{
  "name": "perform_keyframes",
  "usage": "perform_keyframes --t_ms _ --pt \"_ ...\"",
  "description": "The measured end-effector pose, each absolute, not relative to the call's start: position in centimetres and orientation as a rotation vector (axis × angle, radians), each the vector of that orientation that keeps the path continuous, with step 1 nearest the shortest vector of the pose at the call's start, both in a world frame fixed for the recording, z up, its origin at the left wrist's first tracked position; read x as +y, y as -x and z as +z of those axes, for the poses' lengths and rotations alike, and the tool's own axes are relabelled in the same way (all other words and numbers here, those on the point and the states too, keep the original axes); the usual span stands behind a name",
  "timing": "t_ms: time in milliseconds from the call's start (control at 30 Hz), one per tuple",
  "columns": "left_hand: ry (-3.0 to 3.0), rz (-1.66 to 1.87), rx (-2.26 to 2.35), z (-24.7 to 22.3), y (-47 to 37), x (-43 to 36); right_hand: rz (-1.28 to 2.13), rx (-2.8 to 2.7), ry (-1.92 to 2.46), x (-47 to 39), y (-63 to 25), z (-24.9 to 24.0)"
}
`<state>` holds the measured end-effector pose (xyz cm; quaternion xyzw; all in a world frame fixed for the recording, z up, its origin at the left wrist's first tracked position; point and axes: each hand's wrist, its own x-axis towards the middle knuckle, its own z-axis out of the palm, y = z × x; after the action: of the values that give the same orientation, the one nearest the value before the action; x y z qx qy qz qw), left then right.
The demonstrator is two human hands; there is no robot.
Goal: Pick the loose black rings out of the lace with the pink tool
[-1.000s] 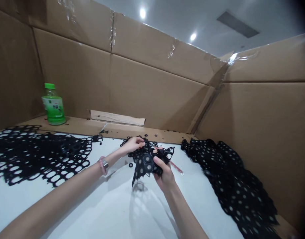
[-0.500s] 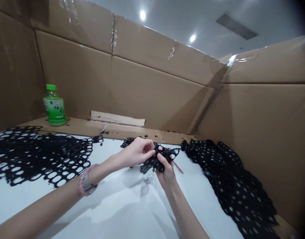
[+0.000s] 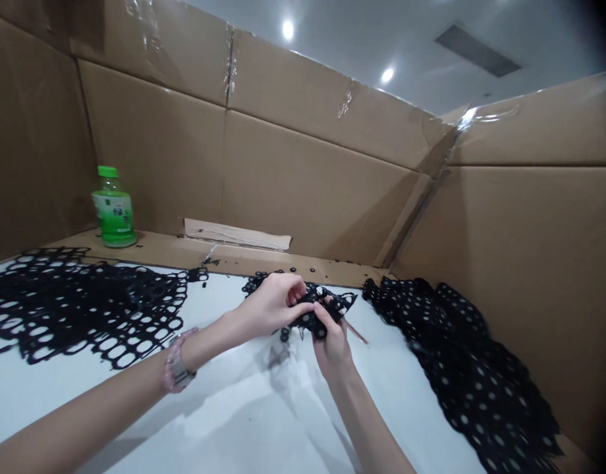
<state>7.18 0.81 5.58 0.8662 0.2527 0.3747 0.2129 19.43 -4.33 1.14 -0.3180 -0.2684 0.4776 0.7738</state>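
Observation:
A small piece of black perforated fabric (image 3: 343, 302), full of round holes, is held above the white table between both hands. My left hand (image 3: 272, 304), with a bracelet at the wrist, has thumb and fingers pinched at the near left side of the fabric. My right hand (image 3: 333, 345) grips it from below on the right, thumb on top. The fingertips meet closely, and part of the fabric is hidden behind them. Small black rings (image 3: 253, 282) lie on the table just behind my left hand. A thin reddish stick (image 3: 356, 331) shows beside my right hand.
Black netting with big holes (image 3: 149, 342) spreads over the left of the white table (image 3: 224, 421). A heap of black perforated fabric (image 3: 461, 355) lies at the right. A green bottle (image 3: 114, 214) stands back left. Cardboard walls (image 3: 307, 184) enclose the table; black bits lie along the back.
My left thumb has moved in to meet my right thumb on the fabric. A bit of the fabric's lower left part now hangs differently under the hands.

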Motion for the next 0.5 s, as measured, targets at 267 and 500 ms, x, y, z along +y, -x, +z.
perform_keyframes --t_ms 267,500 --pt "-2.359 1.122 0.631 5.01 -7.85 0.83 0.963 -0.556 0.689 -4.58 -18.72 0.92" --pt "-2.468 1.126 0.68 5.57 -7.58 1.41 0.876 -0.565 0.694 -4.42 -18.88 0.71"
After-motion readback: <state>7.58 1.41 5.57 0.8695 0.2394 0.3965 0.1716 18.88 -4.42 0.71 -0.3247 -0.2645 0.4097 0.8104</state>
